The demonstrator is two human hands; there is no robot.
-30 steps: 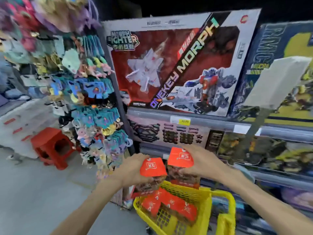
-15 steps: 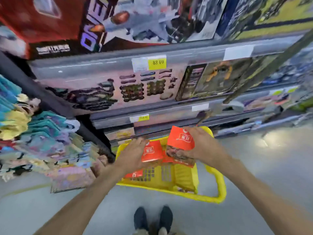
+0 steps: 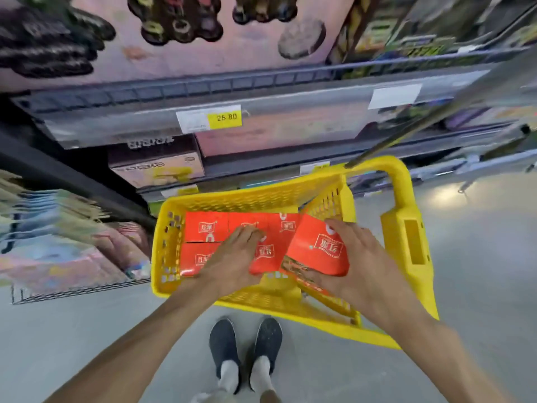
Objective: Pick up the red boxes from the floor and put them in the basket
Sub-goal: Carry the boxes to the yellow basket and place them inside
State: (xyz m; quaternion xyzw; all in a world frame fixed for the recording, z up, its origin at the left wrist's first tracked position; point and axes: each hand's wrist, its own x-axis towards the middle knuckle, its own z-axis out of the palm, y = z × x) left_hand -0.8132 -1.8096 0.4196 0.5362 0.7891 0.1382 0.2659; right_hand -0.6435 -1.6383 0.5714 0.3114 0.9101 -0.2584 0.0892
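Note:
A yellow plastic basket stands on the floor in front of my feet. Several red boxes lie flat side by side on its bottom. My left hand holds a red box low inside the basket, among the others. My right hand grips another red box, tilted, at the basket's right side, just above the bottom.
Store shelves with toy boxes and a yellow price tag run behind the basket. Hanging packets fill a rack at the left. The basket's handle arches at the right. Grey floor spreads to the right and near my shoes.
Both hands have gone down into the basket with their red boxes. My view has tipped downward from the shelves to the basket and my feet.

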